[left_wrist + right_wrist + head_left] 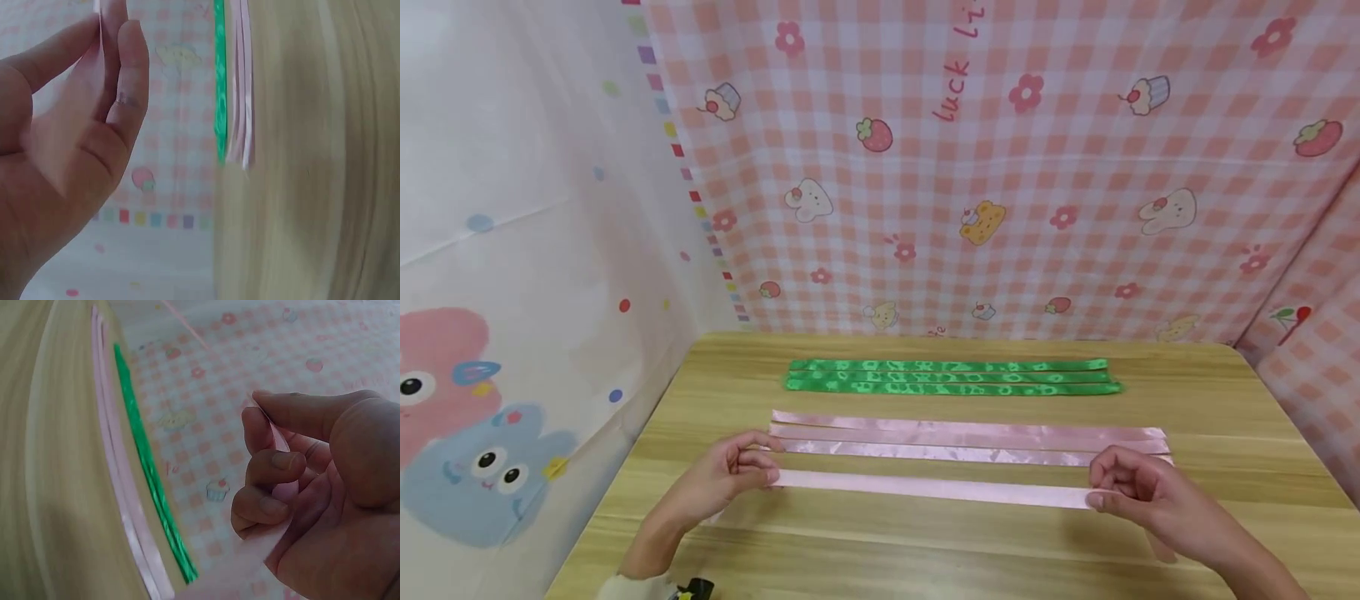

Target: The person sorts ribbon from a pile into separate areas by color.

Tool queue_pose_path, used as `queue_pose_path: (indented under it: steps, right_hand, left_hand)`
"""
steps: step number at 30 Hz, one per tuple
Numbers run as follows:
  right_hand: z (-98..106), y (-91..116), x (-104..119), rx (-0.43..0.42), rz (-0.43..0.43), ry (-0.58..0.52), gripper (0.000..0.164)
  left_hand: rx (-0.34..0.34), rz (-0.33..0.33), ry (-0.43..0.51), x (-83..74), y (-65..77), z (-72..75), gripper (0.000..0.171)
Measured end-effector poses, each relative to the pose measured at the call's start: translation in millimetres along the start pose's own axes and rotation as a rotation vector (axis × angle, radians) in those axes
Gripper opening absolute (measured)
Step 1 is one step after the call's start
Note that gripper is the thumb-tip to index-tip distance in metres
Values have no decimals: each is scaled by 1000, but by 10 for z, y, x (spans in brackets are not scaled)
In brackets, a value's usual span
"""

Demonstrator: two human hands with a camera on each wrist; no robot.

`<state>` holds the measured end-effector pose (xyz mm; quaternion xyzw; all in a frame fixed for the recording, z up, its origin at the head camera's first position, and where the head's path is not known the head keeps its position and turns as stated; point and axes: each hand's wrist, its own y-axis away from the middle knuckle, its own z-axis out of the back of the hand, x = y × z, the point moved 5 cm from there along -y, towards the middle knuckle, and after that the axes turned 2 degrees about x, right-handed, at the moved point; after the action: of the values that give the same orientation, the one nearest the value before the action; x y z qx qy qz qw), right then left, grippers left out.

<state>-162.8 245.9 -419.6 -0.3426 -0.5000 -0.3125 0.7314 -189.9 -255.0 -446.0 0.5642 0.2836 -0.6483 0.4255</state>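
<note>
A pink ribbon (932,489) is stretched nearly level between both hands in the head view. My left hand (730,475) pinches its left end between thumb and fingers, and a loose tail hangs below that hand. At the other end my right hand (1138,492) pinches the ribbon, its tail dropping beneath the palm. In the right wrist view the ribbon (284,487) passes through the curled fingers. The left wrist view shows it running along the palm. Just beyond lie several pink ribbon strips (970,435), side by side on the table.
Green ribbon strips (947,377) lie in a row farther back on the wooden table (850,550). Behind the table hangs a pink checked cloth (925,183), and a white cloth (550,200) with cartoon figures hangs at the left.
</note>
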Motion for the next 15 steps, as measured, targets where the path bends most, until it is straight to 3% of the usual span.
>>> queue_pose_path:
  steps: [5,12,15]
  right_hand:
    - [177,147,-132,-16,-54,-19,18]
    - [392,242,-158,-66,-54,-5,23]
    - [458,282,-184,-85,-74,33,22]
  left_hand:
    - [7,47,-26,51,69,75,41]
    - [-116,98,-75,9,76,197,43]
    - [-127,86,-64,20,83,231,40]
